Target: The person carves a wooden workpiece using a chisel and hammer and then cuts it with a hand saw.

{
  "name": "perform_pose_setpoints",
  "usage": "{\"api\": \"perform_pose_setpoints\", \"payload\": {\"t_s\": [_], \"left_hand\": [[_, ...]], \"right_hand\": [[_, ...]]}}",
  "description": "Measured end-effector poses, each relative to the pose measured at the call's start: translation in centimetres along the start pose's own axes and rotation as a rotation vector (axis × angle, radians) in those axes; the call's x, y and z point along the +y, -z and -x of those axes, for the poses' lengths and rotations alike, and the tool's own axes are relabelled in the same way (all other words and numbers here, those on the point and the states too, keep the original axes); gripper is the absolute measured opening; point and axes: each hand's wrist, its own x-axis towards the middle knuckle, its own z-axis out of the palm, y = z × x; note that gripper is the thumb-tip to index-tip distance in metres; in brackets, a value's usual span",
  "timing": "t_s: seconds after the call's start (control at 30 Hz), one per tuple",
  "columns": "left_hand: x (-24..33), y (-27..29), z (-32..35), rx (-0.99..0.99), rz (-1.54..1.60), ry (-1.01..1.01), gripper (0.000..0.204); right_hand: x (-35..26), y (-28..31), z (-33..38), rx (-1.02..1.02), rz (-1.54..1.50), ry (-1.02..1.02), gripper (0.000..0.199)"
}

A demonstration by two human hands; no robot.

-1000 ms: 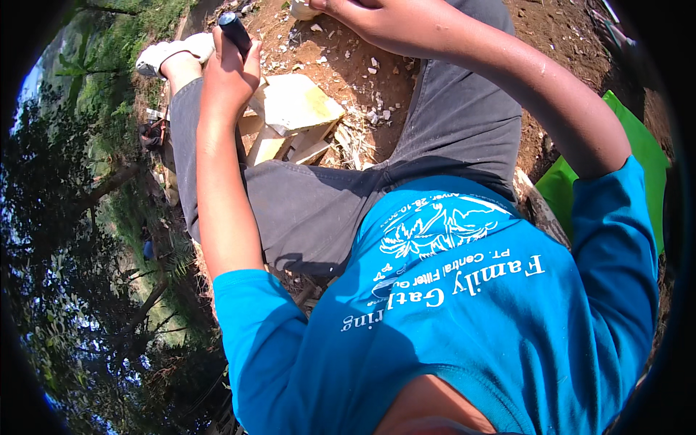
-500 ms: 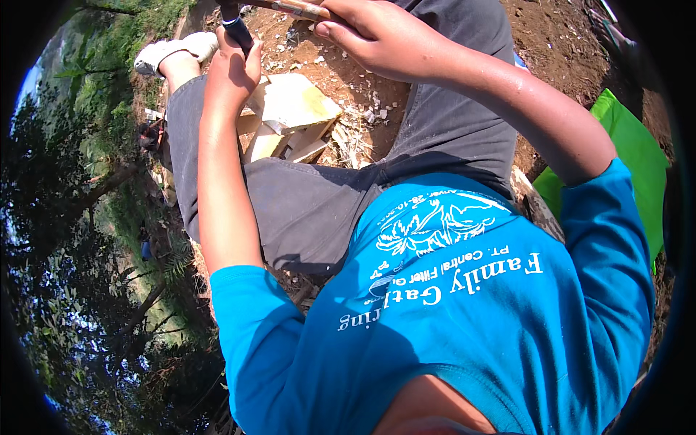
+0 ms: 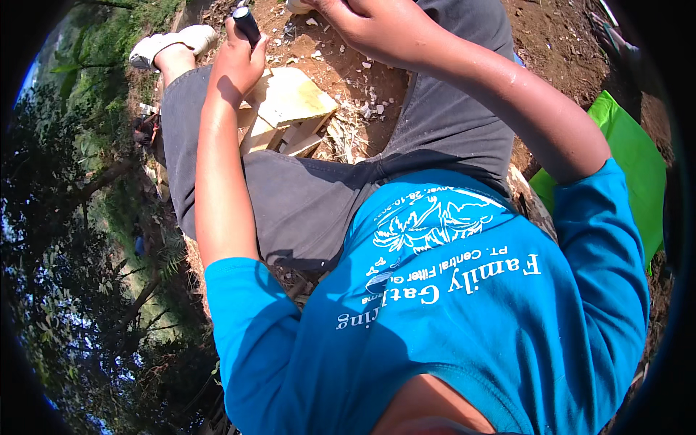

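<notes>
Since the black cylindrical handle looks stiff, the left grip clasping it below the end seems apt; the right grip, cut off, I cannot tell

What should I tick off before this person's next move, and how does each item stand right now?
1. Left hand closed around the dark cylindrical handle: ok, fingers wrapped around it.
2. Far end of that handle in sight: cannot tell what is there; the hand hides it.
3. Right hand secure on something: cannot tell; the upper edge of the picture cuts it off.
4. Hands gloved: not ok, both look bare.
5. Left foot covered: ok, a white shoe is on it.
6. Ground between the legs free of debris: not ok, pale chips lie scattered near the wooden block.
</notes>
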Motion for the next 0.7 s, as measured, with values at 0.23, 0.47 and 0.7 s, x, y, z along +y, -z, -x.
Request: {"api": "perform_pose_setpoints", "payload": {"t_s": [0.23, 0.47, 0.7], "left_hand": [[-1.0, -0.9, 0.1, -0.045, -0.068, 0.050, 0.052], [2.2, 0.8, 1.7, -0.097, -0.012, 0.020, 0.051], [8.6, 8.5, 6.6, 0.386, 0.729, 0.043, 0.030]], "right_hand": [[-0.1, -0.6, 1.2, 0.093, -0.184, -0.120, 0.026], [2.1, -0.9, 2.3, -0.082, -0.098, -0.239, 0.035], [4.0, -3.9, 6.8, -0.061, -0.476, -0.494, 0.032]]}}
